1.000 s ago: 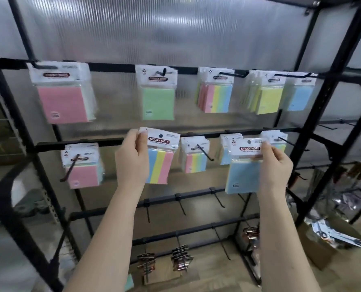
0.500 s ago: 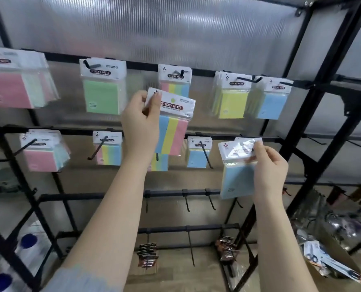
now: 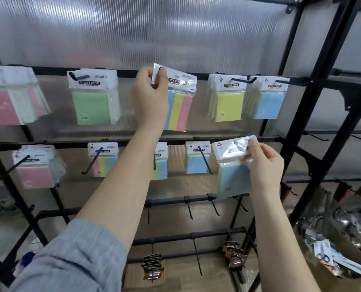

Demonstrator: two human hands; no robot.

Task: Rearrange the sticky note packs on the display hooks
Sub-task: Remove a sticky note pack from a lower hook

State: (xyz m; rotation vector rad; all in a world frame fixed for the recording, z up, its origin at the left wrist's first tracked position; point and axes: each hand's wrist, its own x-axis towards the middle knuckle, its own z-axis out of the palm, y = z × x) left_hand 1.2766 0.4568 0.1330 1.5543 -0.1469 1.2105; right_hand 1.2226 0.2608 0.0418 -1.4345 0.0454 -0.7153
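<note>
My left hand [image 3: 149,95] pinches the white header of a striped blue, yellow and pink sticky note pack [image 3: 178,106], holding it up at the top rail between the green pack [image 3: 93,102] and the yellow packs [image 3: 228,102]. My right hand [image 3: 265,163] grips the header of a light blue pack [image 3: 233,178] in front of the middle rail, right of a hanging blue pack [image 3: 197,161]. More packs hang on hooks: pink ones [image 3: 4,104] at top left, blue ones [image 3: 268,102] at top right, pink ones [image 3: 35,169] and a striped one [image 3: 103,159] on the middle rail.
The black metal rack [image 3: 314,102] frames the display, backed by a ribbed translucent panel. Bare hooks [image 3: 214,205] stick out from the lower rails. Small dark packets [image 3: 152,266] hang at the bottom. A cardboard box [image 3: 331,258] of scissors sits at the lower right.
My left hand has lifted the striped pack from the middle rail up to the top rail. My right hand has held the blue pack near the middle rail throughout.
</note>
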